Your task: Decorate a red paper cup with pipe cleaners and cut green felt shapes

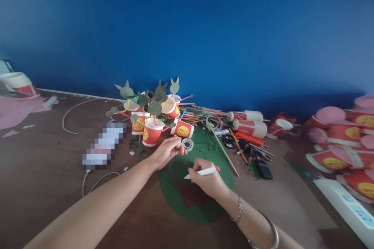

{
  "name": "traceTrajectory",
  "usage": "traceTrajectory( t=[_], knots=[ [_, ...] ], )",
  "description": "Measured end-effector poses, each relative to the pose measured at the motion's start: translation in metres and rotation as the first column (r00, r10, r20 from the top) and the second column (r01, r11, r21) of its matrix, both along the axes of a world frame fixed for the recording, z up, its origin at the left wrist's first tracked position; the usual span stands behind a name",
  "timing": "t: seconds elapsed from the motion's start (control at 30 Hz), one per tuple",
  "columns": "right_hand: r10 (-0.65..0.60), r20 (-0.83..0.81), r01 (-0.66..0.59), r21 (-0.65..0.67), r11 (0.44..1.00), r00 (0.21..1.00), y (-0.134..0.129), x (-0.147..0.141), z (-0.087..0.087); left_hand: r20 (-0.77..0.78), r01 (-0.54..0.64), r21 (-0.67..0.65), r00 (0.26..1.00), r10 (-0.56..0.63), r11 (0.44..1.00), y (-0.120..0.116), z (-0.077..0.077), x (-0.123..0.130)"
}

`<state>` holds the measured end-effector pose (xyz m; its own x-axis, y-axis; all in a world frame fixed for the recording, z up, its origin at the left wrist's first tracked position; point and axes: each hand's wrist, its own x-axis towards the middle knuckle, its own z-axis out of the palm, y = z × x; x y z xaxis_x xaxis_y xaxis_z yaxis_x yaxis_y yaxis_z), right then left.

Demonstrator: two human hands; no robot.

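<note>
My right hand (207,179) is closed around a white marker (203,171) with a red end, its tip pointing left over a round dark green sheet (204,210). A dark reddish, jagged patch shows on that sheet; whether it is a hole or paper I cannot tell. My left hand (169,151) is over the sheet's upper left edge, fingers loosely bent and partly apart. Its fingertips are beside a small white ring-shaped roll (187,144); contact is unclear. Just behind lies a tipped red paper cup (182,127).
Several red paper cups with green animal heads (153,130) stand behind my left hand. A blurred-out phone (103,146) with a cable lies left. Sticks (224,149), stacked cups (249,127) and a black object (264,169) lie right, near a power strip (344,206) and pink-topped cups (344,134).
</note>
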<state>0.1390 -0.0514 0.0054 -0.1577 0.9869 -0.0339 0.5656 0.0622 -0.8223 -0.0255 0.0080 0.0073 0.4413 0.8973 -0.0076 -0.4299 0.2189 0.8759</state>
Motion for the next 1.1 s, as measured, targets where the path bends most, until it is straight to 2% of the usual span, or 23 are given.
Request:
traceTrajectory(
  t=[0.53,1.1],
  knots=[
    [-0.022,0.038,0.017,0.118,0.993,0.999,0.0008,0.0001,-0.0059,0.006,0.002,-0.010,1.000,-0.002,1.000,-0.0003,0.0012,0.0003],
    [-0.023,-0.030,0.023,0.008,1.000,0.999,-0.0007,-0.0011,0.0012,0.006,0.000,-0.013,1.000,0.000,1.000,-0.0006,0.0013,0.0002]
  ],
)
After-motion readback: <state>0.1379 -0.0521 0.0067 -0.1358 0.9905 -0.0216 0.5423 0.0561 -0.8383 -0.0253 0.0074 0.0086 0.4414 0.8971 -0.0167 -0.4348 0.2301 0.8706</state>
